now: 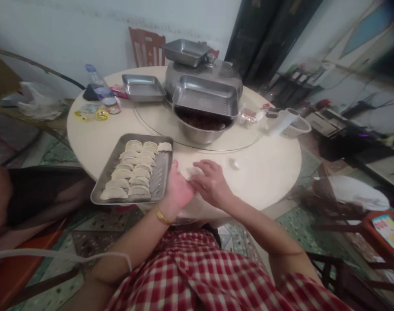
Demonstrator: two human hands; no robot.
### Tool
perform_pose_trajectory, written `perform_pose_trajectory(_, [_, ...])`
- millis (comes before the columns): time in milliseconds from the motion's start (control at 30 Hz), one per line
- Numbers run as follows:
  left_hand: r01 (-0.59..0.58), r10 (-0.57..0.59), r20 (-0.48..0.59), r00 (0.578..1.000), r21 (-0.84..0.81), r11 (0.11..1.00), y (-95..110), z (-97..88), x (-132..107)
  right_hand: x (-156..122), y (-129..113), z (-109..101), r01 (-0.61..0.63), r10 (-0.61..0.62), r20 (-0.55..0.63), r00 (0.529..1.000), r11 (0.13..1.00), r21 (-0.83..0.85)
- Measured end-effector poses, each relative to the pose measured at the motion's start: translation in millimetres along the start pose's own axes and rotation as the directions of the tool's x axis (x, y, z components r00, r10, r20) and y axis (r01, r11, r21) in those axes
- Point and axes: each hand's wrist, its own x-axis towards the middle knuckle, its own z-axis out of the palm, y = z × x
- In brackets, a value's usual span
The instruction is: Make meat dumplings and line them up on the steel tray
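This is a home dining room. A round tabletop (265, 172) at centre frame bears a steel tray (161, 172) of hand-folded dumplings (132, 172) and a bowl (197, 134) of filling. A red chair (147, 47) stands upper left, patterned floor tiles (290, 220) below.

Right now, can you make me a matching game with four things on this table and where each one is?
Things:
1. flat dough
2. dumpling tray
3. steel bowl
4. plastic bottle

Places:
A. far left side of the table
B. at the fingers of the right hand
C. just left of the left hand
D. mid-table, with dark filling inside

Pairs: 1-B, 2-C, 3-D, 4-A
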Motion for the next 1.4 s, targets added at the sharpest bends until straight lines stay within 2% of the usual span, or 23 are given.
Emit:
perform_pose_trajectory(133, [-0.013,0.02,0.049,0.999,-0.143,0.99,0.3,0.0,-6.5,-20.6,-9.8,4.2,0.075,-0.079,-0.08,0.994,0.996,-0.05])
perform_pose_trajectory(267, [-0.003,0.016,0.081,0.997,-0.157,0.988,7.8,-2.5,-11.3,-14.5,2.1,-6.8,0.101,-0.109,-0.193,0.975,0.994,-0.048])
perform_pose_trajectory(333, [-0.027,0.035,0.047,0.998,-0.159,0.987,13.1,-3.1,-13.4,-1.6,23.7,-12.7,0.025,-0.056,-0.304,0.951,0.994,-0.104])
perform_pose_trajectory(433, [-0.071,0.07,-0.011,0.997,-0.158,0.985,18.9,-3.7,-14.6,26.6,69.5,-17.3,-0.206,0.125,-0.407,0.905,0.965,-0.162])
perform_pose_trajectory(533, [-0.068,0.065,-0.027,0.998,-0.126,0.99,23.1,-4.8,-12.6,56.0,109.5,-18.1,-0.346,0.294,-0.289,0.911,0.926,-0.148])
perform_pose_trajectory(600, [-0.057,0.057,-0.005,0.998,-0.098,0.994,26.1,-5.3,-10.3,72.5,124.8,-17.2,-0.362,0.333,-0.178,0.926,0.917,-0.167])
perform_pose_trajectory(667, [-0.043,0.045,0.026,0.999,-0.072,0.996,29.0,-5.3,-8.2,85.8,132.3,-15.7,-0.347,0.33,-0.117,0.937,0.919,-0.186])
perform_pose_trajectory(867, [-0.033,0.033,0.002,0.999,-0.066,0.997,32.1,-4.0,-3.3,109.5,144.8,-18.3,-0.282,0.277,-0.053,0.959,0.936,-0.212])
perform_pose_trajectory(1067, [-0.02,0.021,0.01,1.0,-0.08,0.997,32.5,-6.6,0.5,109.6,153.3,-27.0,-0.184,0.189,0.002,0.982,0.955,-0.234])
perform_pose_trajectory(1400, [-0.038,0.04,0.032,0.999,-0.085,0.996,28.2,-11.9,0.3,114.3,155.6,-15.3,-0.197,0.224,0.104,0.969,0.954,-0.225])
